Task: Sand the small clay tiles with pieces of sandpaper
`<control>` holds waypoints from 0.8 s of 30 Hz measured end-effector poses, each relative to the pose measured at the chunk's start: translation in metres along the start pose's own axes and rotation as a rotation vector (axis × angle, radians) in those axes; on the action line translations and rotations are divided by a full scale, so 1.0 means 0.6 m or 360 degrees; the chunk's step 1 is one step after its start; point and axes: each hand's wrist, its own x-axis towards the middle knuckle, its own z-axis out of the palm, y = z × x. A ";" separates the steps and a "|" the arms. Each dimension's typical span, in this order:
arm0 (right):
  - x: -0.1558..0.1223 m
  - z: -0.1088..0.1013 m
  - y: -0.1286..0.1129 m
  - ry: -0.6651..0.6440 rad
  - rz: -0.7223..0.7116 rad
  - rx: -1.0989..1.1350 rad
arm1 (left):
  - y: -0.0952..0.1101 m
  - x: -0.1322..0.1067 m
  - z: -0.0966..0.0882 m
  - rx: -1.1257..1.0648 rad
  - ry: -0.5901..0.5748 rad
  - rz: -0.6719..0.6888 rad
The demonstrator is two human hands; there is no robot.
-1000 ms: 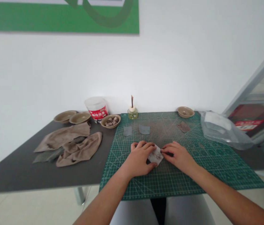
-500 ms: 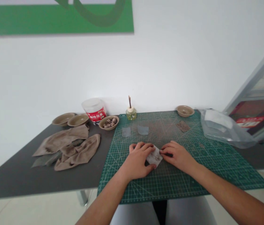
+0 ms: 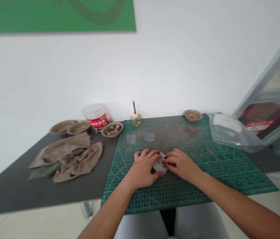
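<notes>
A small pale square sheet (image 3: 159, 166) with grey smudges lies on the green cutting mat (image 3: 140, 199) between my hands. My left hand (image 3: 143, 168) holds it from the left, index finger at its upper edge and thumb at the lower one. From the right, the fingertips of my right hand (image 3: 179, 165) are pinched together on its right part. Whatever may be between those fingertips is too small to make out. Beyond my hands, two small grey squares, one on the left (image 3: 131, 139) and one beside it (image 3: 149, 136), lie flat on the mat.
A brown patch (image 3: 191, 131) and a shallow bowl (image 3: 193, 115) are at the back right, beside a clear plastic bag (image 3: 234, 134). Leftward are a bowl of stones (image 3: 112, 129), a red-labelled tub (image 3: 96, 118), brown cloths (image 3: 62, 151) and more bowls. A reed diffuser (image 3: 136, 119) stands behind.
My right fingertips have moved inward over the sheet from its right corner. My left hand keeps its hold. The whole view has shifted slightly.
</notes>
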 end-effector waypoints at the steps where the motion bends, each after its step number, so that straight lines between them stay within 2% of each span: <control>1: 0.002 0.000 0.000 0.0014 0.0033 -0.0008 | 0.000 0.000 0.000 0.0000 0.0007 0.0002; 4: 0.003 0.001 0.000 0.0058 0.0124 -0.0031 | -0.001 -0.001 0.000 -0.0001 0.0034 0.0011; 8: 0.000 0.003 -0.005 0.0001 0.0039 0.0000 | -0.003 -0.001 0.001 -0.0009 0.0038 0.0030; 12: 0.000 0.004 -0.010 0.0079 0.0161 -0.0035 | -0.003 0.000 0.001 -0.0016 0.0040 0.0028; 16: 0.005 0.008 -0.015 -0.0012 0.0048 0.0003 | -0.003 0.000 0.002 -0.0022 0.0035 0.0031; 21: 0.006 0.007 -0.015 0.0131 0.0306 -0.0052 | -0.004 0.000 0.001 -0.0089 0.0067 0.0025; 24: 0.002 0.005 -0.032 0.0099 0.0263 0.0055 | -0.009 0.000 0.002 -0.0198 0.0117 0.0060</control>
